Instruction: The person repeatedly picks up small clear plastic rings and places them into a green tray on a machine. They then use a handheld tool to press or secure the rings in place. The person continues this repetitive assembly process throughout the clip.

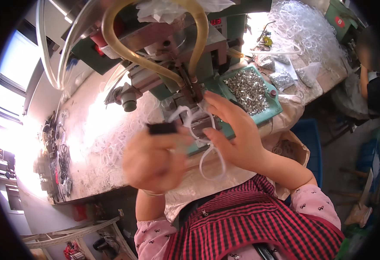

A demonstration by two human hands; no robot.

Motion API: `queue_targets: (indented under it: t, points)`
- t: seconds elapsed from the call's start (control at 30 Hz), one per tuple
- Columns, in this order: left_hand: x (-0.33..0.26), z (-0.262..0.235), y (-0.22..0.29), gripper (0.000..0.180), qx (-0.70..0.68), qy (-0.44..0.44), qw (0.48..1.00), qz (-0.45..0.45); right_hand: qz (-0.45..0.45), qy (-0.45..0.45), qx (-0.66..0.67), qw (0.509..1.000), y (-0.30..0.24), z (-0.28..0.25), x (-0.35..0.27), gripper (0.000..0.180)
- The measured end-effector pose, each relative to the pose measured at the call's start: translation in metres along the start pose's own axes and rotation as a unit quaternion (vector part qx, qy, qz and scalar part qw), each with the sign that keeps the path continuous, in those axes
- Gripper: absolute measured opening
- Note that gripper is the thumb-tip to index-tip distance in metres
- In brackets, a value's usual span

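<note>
My right hand [239, 136] reaches in under the press head, its fingers stretched and its thumb apart. The fingertips are beside a clear-white plastic strap loop [213, 164] that hangs from the press's work spot over the table edge. My left hand [155, 162] is smeared by motion, left of the loop; its fingers look bent. A black piece [161, 128] shows along its upper edge, too blurred to name. Another stretch of white strap [180, 112] curves beside it. The press tooling [190, 89] comes down just beyond my right fingertips, partly hidden by them.
A green tray [278, 108] of small metal parts stands right of the press. Behind it lie bagged metal parts [282, 80] and a big heap of clear loops [304, 28]. More loops [107, 141] lie at left. Yellowish hoses [107, 28] arch overhead. Another person's arm [364, 82] is far right.
</note>
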State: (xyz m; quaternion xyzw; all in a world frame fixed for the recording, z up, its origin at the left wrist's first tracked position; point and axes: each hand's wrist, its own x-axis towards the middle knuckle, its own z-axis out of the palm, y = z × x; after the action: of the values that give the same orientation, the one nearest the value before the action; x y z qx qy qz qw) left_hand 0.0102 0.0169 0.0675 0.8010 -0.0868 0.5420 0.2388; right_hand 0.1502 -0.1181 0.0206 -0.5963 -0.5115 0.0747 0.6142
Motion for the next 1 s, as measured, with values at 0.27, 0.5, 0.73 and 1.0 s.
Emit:
queue_targets:
  t: [0.27, 0.5, 0.73, 1.0]
  points:
    - [-0.021, 0.045, 0.018, 0.034, 0.112, -0.174, 0.97, 0.131, 0.009, 0.071, -0.445, 0.893, 0.125, -0.07, -0.012, 0.018]
    - [-0.02, 0.043, 0.014, 0.031, 0.077, -0.172, 0.978, 0.086, -0.052, 0.08, -0.397, 0.913, 0.13, -0.062, -0.004, 0.009]
    - [-0.063, 0.016, 0.053, 0.022, 0.134, -0.084, 0.987, -0.029, -0.035, 0.138, -0.364, 0.921, 0.123, -0.056, 0.003, 0.008]
    - [-0.053, -0.099, 0.005, 0.008, 0.384, 0.12, 0.896, -0.19, 0.252, 0.282, 0.153, 0.913, 0.134, -0.097, -0.035, 0.016]
